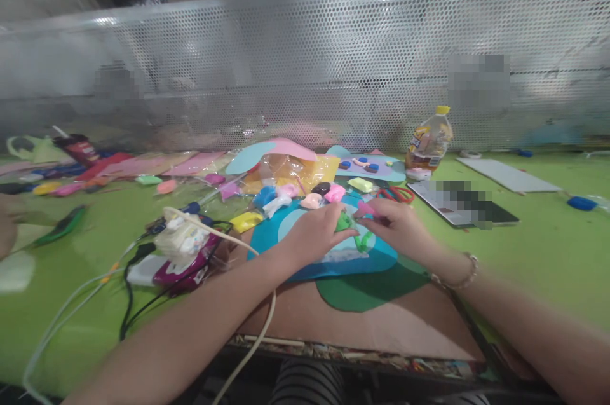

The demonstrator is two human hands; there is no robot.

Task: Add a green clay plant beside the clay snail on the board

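Note:
My left hand [317, 228] is closed around a lump of green modelling clay [343, 221] above the blue paper cutout [271, 236]. Close beside it, my right hand [398, 227] has its fingers pinched together; what lies between them is too small to make out. A bit of pink [366, 208] shows at the right fingertips. Below the hands, a bent strip of green clay [365, 241] rests on the pale blue middle of the cutout. A dark green paper shape [366, 290] lies partly under the blue one.
Several wrapped clay packets, one yellow [246, 221], lie behind the cutout. Red scissors [398, 194], a tablet [464, 205] and a bottle [429, 141] stand or lie to the right. A charger with cables [183, 243] sits left; one pale cable crosses my left forearm. A perforated metal screen [305, 68] rises behind.

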